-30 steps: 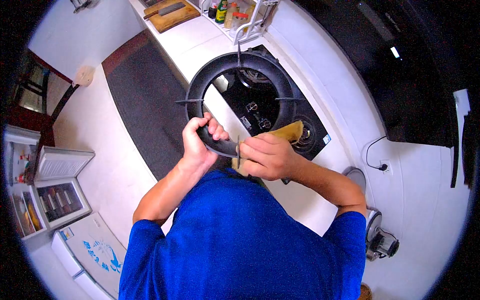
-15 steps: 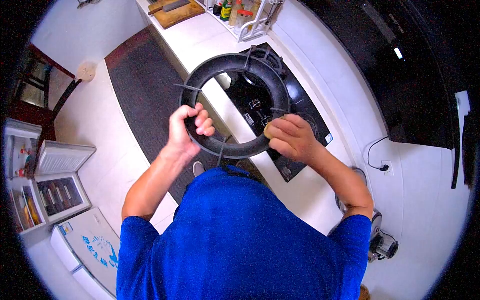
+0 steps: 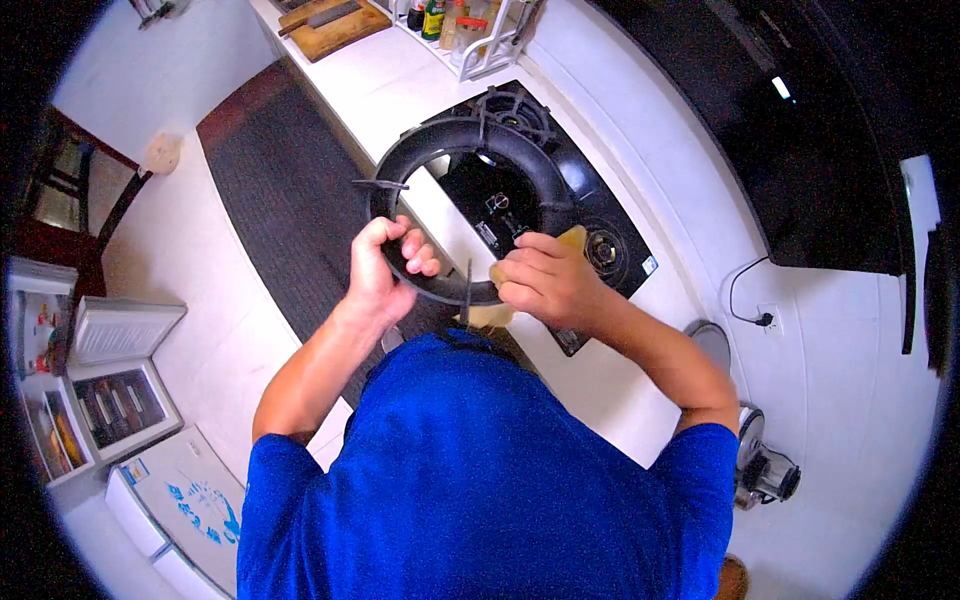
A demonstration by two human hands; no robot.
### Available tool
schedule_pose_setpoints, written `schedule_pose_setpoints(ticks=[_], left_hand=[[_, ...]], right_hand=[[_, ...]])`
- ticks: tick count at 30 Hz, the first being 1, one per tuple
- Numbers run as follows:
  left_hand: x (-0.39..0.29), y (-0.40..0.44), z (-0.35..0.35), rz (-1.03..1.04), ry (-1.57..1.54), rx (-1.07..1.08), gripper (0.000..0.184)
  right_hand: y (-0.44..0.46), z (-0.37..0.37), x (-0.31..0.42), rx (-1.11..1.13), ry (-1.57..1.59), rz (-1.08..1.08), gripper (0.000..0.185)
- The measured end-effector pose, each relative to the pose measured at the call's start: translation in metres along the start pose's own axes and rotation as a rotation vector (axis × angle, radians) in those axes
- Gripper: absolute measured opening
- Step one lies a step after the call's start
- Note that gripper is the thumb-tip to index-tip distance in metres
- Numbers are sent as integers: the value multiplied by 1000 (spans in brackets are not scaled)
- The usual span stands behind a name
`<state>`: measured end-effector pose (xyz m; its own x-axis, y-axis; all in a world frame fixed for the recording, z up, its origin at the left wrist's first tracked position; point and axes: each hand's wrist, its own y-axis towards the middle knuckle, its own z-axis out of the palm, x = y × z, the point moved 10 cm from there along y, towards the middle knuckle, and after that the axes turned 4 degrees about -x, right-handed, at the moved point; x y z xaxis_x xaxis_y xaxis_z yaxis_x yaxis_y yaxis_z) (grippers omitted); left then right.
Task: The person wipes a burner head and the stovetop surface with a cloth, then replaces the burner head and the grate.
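Note:
A black ring-shaped pan support (image 3: pixel 548 175) with metal prongs is held up in front of my chest, over the counter edge. My left hand (image 3: pixel 388 265) is closed around its lower left rim. My right hand (image 3: pixel 550 280) is closed on a yellowish cloth (image 3: pixel 573 240), pressed against the lower right of the ring. Part of the cloth also shows below the rim. Behind the ring lies the black glass gas hob (image 3: pixel 590 185), seen partly through its opening. My fingers hide part of the cloth and rim.
On the hob, one burner (image 3: pixel 603 250) shows bare at the right and another bears a support (image 3: pixel 512 108). Farther along the counter are a cutting board (image 3: pixel 335 35) with a knife and a rack (image 3: pixel 490 60) of bottles. A dark mat (image 3: pixel 275 165) covers the floor.
My right hand has moved left and slightly down along the rim with the cloth, which now shows more. The ring has shifted and tilted slightly; my left hand still grips it.

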<state>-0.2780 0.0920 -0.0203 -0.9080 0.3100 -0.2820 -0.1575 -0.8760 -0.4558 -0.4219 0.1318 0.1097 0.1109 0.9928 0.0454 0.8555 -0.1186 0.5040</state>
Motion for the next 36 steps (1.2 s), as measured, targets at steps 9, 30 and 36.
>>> schedule_pose_setpoints(ticks=[9, 30, 36], left_hand=[[-35, -2, 10, -21, 107, 129, 6], [-27, -5, 19, -53, 21, 144, 7], [-24, -1, 11, 18, -43, 160, 7]], right_hand=[[-3, -8, -7, 10, -211, -34, 23], [-10, -26, -24, -52, -193, -69, 19], [1, -5, 19, -89, 36, -100, 28]])
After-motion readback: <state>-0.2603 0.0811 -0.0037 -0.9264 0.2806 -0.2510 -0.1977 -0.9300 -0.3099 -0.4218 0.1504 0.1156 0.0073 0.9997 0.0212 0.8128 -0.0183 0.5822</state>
